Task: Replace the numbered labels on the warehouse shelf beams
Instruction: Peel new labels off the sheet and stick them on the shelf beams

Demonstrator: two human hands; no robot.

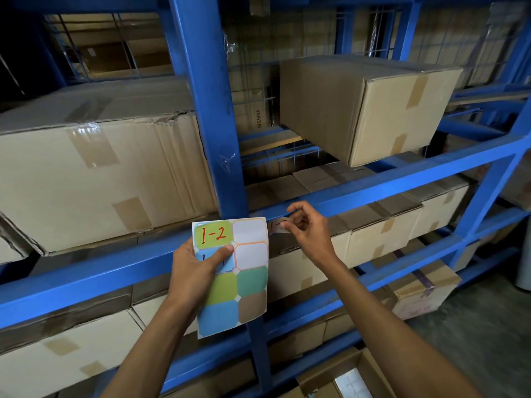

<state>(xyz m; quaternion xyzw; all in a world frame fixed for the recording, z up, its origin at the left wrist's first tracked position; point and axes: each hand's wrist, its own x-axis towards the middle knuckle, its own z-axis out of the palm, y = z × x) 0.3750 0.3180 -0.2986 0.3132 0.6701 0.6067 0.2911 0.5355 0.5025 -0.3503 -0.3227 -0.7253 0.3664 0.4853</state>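
Right hand (309,234) pinches label (277,225) just below beam (388,186) edge

Both arms reach forward: left hand (198,264) in a clamped grip, right hand (309,229) pinching.

The left thumb (227,249) covers most of the red writing on the blue sticker (214,261), so its number cannot be read. The right hand's fingers (298,222) hide the end of the small label (277,226). The open box (344,380) is cut off by the bottom edge.
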